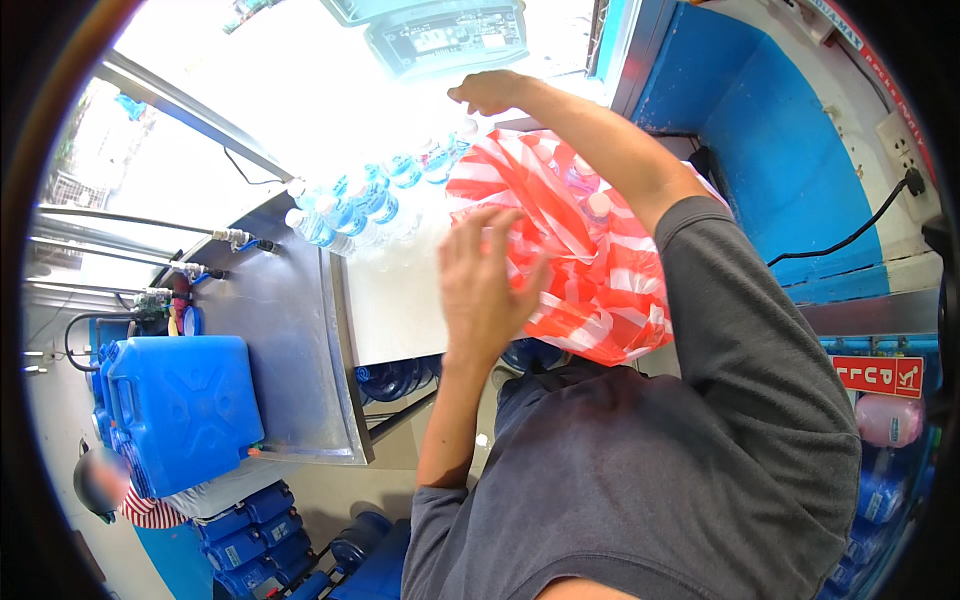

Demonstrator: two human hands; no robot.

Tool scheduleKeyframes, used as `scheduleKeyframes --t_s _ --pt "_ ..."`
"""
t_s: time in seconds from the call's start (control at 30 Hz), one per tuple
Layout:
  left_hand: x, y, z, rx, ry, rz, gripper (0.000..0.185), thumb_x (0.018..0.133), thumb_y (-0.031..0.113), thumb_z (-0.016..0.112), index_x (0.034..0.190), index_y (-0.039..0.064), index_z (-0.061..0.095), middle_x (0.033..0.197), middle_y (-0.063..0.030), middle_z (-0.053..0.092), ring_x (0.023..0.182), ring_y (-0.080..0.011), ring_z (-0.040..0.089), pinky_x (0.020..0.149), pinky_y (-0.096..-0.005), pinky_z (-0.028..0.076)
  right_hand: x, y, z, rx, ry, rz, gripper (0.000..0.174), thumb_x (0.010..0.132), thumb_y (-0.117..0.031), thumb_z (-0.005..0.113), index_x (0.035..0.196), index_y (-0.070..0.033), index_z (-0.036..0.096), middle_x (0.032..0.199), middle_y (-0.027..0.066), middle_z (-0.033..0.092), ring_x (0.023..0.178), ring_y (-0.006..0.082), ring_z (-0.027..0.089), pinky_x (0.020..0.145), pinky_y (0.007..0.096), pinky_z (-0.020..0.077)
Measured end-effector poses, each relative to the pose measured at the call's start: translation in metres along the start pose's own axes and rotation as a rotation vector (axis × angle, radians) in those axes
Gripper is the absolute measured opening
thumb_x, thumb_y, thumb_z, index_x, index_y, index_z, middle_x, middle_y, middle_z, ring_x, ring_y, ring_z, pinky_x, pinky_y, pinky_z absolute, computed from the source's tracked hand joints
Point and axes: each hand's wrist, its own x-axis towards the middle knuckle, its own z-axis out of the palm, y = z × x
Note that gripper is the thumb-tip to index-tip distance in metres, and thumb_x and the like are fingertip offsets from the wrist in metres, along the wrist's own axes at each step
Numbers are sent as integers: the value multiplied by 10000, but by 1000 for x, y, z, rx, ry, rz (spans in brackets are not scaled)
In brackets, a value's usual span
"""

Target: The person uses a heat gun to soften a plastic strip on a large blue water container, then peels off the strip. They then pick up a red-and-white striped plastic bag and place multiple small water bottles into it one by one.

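Observation:
A red-and-white striped plastic bag point(562, 300) stands on the white tabletop point(397, 315) with several pink-capped bottles point(598, 214) inside. Against the bag's near left side, my left hand point(484, 285) is slightly blurred, its fingers apart and nothing in them. I cannot tell whether it touches the plastic. My right arm reaches over the bag, and my right hand point(491, 91) is above the far end of a group of clear water bottles point(375, 201) with white caps and blue labels. Its fingers are curled just above a white cap; whether they grip anything is unclear.
Left of the tabletop is a metal counter point(277, 337) with hose valves point(240, 240) and a blue water container point(184, 405). A person point(150, 510) stands behind that container. Large blue jugs point(390, 381) sit beneath. A black plug point(913, 180) is in the right wall.

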Motion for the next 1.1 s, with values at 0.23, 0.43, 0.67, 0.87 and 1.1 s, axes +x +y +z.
scheduleKeyframes --t_s 0.23,0.43,0.67,0.87,1.1 --pt "7 27 42 -70 -182 386 603 812 198 775 1329 51 503 1257 -156 525 1223 -353 503 1050 -486 430 -115 -25 -126 -220 600 -202 333 794 72 581 1099 -63 586 961 144 698 906 317 702 752 413 558" --pt "8 73 98 -100 -367 311 868 851 450 700 1430 -110 374 1248 -333 547 1044 -409 633 830 -412 542 -258 -80 -214 -190 839 65 112 901 -54 563 971 -5 635 884 208 670 829 372 666 745 430 512" --pt "26 87 154 -330 -446 339 218 871 57 569 1063 30 671 872 -169 671 798 -347 674 640 -449 531 -313 -95 -187 30 742 41 146 827 4 610 972 -15 622 926 189 676 859 336 685 757 386 535" --pt "14 105 153 -434 -427 307 410 830 8 544 1234 36 607 974 -158 693 772 -353 669 639 -444 524 -312 -85 -130 -210 676 98 253 825 48 616 1050 -66 609 930 117 681 799 301 706 668 391 562" --pt "17 114 153 -541 -543 392 755 735 -87 529 1470 35 412 1211 -225 630 832 -379 653 700 -461 510 -307 -67 -124 -230 641 67 243 837 33 642 1064 -52 625 962 117 690 830 294 715 698 378 579"
